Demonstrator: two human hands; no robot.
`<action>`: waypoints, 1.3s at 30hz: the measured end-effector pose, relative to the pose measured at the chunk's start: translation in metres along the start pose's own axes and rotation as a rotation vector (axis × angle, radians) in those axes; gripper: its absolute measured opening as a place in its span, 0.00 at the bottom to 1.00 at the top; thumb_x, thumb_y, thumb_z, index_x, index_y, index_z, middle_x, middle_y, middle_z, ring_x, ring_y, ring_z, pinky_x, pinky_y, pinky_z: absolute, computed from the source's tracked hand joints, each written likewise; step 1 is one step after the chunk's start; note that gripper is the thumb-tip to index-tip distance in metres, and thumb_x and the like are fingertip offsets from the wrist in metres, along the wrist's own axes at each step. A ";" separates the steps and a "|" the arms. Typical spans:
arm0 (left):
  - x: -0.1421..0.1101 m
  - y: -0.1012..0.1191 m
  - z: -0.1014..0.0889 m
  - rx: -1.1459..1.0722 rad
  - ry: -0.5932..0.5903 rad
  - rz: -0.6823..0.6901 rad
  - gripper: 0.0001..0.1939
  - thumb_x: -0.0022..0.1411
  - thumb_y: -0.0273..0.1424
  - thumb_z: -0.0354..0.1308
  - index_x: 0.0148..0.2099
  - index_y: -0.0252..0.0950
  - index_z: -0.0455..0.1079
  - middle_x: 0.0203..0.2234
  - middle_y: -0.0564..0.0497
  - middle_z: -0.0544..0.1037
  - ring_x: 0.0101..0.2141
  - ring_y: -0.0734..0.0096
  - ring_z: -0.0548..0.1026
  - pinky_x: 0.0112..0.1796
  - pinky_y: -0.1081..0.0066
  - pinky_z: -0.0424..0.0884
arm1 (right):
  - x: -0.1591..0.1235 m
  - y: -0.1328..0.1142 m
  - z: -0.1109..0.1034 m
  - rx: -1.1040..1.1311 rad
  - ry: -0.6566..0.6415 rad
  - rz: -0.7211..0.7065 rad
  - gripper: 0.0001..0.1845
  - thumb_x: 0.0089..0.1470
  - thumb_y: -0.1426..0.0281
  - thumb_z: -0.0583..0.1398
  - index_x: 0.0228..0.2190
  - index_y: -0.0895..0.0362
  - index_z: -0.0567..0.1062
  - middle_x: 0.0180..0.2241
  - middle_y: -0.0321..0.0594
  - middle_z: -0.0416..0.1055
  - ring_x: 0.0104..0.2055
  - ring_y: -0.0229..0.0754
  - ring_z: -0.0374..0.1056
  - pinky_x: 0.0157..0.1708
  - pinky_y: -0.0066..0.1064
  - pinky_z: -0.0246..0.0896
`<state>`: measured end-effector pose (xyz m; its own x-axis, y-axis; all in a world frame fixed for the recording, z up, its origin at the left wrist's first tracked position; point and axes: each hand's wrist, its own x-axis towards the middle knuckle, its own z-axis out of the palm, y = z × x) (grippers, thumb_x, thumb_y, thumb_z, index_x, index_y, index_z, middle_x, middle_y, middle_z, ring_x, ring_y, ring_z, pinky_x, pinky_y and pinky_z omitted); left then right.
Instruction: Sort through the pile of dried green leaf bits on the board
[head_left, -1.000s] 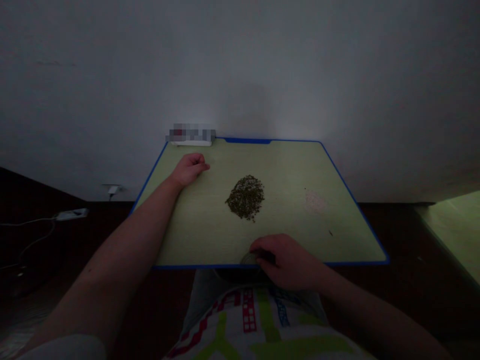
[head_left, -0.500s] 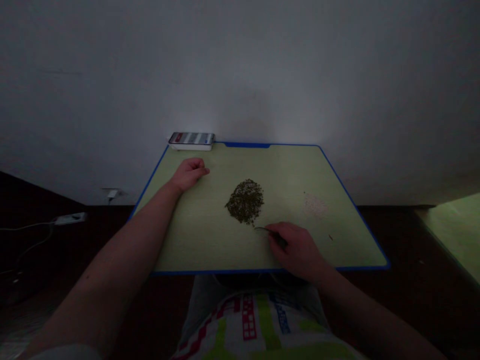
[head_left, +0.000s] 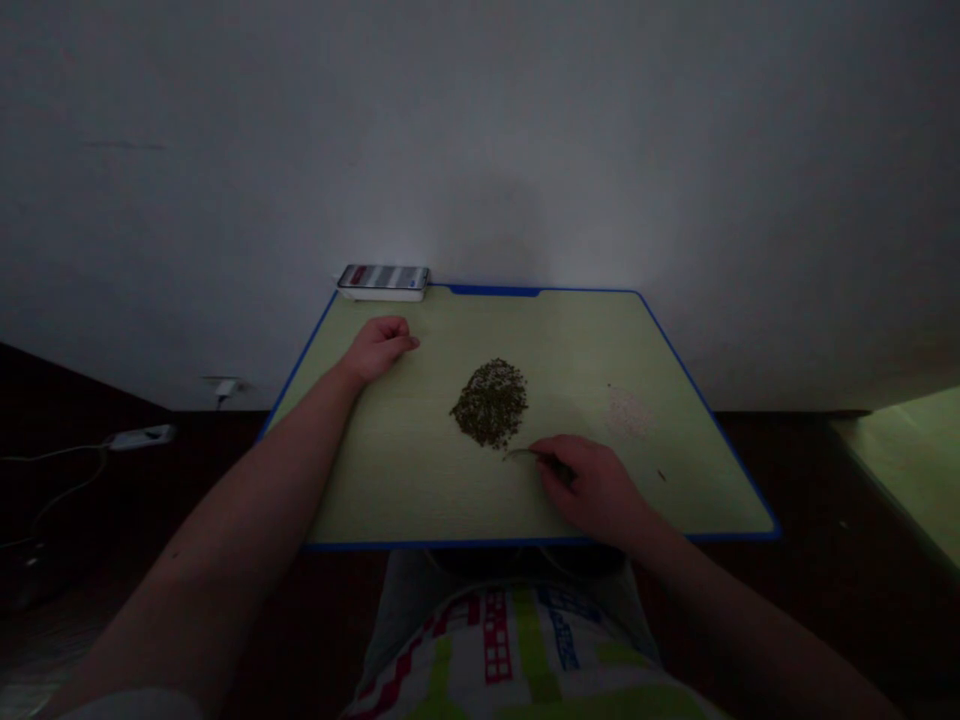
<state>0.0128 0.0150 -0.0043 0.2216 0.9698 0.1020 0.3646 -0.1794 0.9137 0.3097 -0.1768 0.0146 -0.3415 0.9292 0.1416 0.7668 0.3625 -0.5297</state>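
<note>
A heap of small dark green grains lies in the middle of a light green table with a blue rim. My right hand rests on the table just right of and below the heap, fingers closed on a thin metal tool whose tip points at the heap's lower edge. My left hand lies on the table at the far left, fingers curled in a loose fist with nothing seen in it. A faint patch of pale grains sits to the right.
A phone on a white block rests at the table's far left corner by the wall. A power strip and cables lie on the dark floor at left. Another green surface shows at right. The room is dim.
My right hand came up from the table's near edge, where it was at a dark round object, and now holds the thin tool by the heap. The left hand has stayed put.
</note>
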 end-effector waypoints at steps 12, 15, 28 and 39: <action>0.001 -0.002 -0.001 0.025 0.012 0.002 0.14 0.45 0.34 0.58 0.20 0.36 0.54 0.12 0.60 0.56 0.16 0.82 0.53 0.19 0.75 0.49 | 0.002 -0.004 0.002 0.039 0.042 0.058 0.13 0.52 0.72 0.54 0.39 0.57 0.75 0.33 0.42 0.75 0.33 0.40 0.70 0.35 0.32 0.64; 0.002 -0.003 -0.001 0.032 0.000 -0.001 0.14 0.45 0.34 0.58 0.20 0.36 0.55 0.12 0.60 0.56 0.16 0.82 0.53 0.19 0.75 0.50 | 0.003 -0.004 0.001 0.056 0.026 0.101 0.13 0.51 0.72 0.54 0.39 0.57 0.74 0.32 0.41 0.75 0.32 0.40 0.70 0.34 0.32 0.64; 0.001 -0.001 0.000 0.012 0.001 0.010 0.15 0.45 0.34 0.58 0.19 0.36 0.54 0.12 0.60 0.55 0.16 0.81 0.53 0.20 0.75 0.49 | 0.002 -0.002 0.001 0.147 0.012 0.123 0.12 0.48 0.74 0.55 0.36 0.57 0.74 0.29 0.39 0.75 0.29 0.38 0.69 0.31 0.30 0.62; 0.002 -0.002 -0.001 0.021 -0.008 0.009 0.14 0.45 0.34 0.59 0.20 0.36 0.55 0.12 0.60 0.56 0.17 0.82 0.53 0.20 0.75 0.49 | 0.002 0.001 0.003 0.114 0.054 0.165 0.13 0.48 0.74 0.55 0.38 0.57 0.74 0.31 0.41 0.76 0.32 0.41 0.71 0.34 0.32 0.64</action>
<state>0.0116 0.0174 -0.0054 0.2315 0.9670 0.1068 0.3814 -0.1912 0.9044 0.3085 -0.1747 0.0119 -0.1845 0.9789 0.0880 0.7425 0.1974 -0.6401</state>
